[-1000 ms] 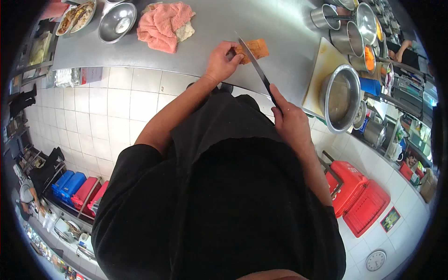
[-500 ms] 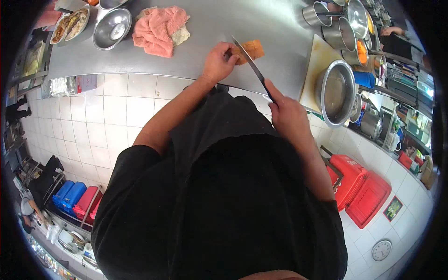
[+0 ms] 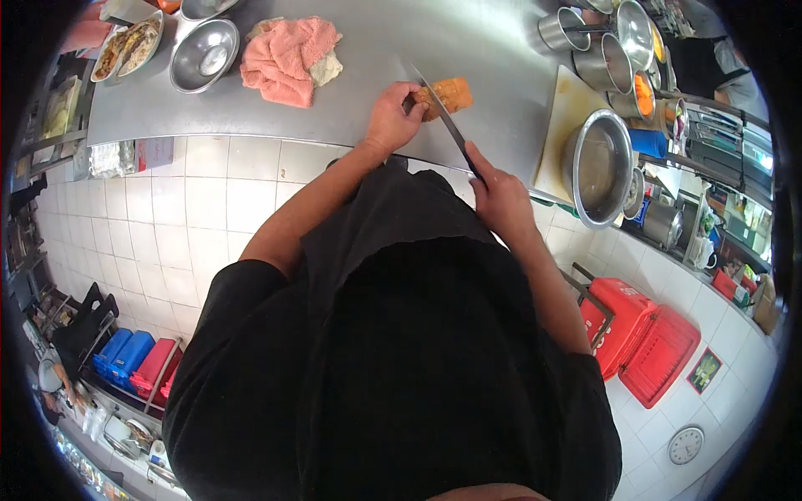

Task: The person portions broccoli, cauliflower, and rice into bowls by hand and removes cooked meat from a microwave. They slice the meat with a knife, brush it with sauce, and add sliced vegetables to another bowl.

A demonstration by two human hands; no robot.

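Observation:
A long-bladed knife point(image 3: 451, 127) with a dark handle is in my right hand point(image 3: 505, 200), its fingers wrapped round the handle. Its blade slants up and left across an orange-brown, bread-like block point(image 3: 454, 93) on the steel table. My left hand point(image 3: 394, 117) is closed on the left end of this block, fingertips close beside the blade. Something small and dark shows under the left fingers, too hidden to name. How deep the blade sits in the block I cannot tell.
Left on the steel table point(image 3: 468, 33) lie a pink towel point(image 3: 284, 58), a steel bowl point(image 3: 203, 57) and a dish of food point(image 3: 129, 50). To the right, a large metal basin point(image 3: 603, 167) overlaps a cutting board point(image 3: 555, 125), near several pots. An open red bin point(image 3: 622, 321) stands below.
My right hand and the knife have shifted slightly up and left. The left hand keeps its hold on the block.

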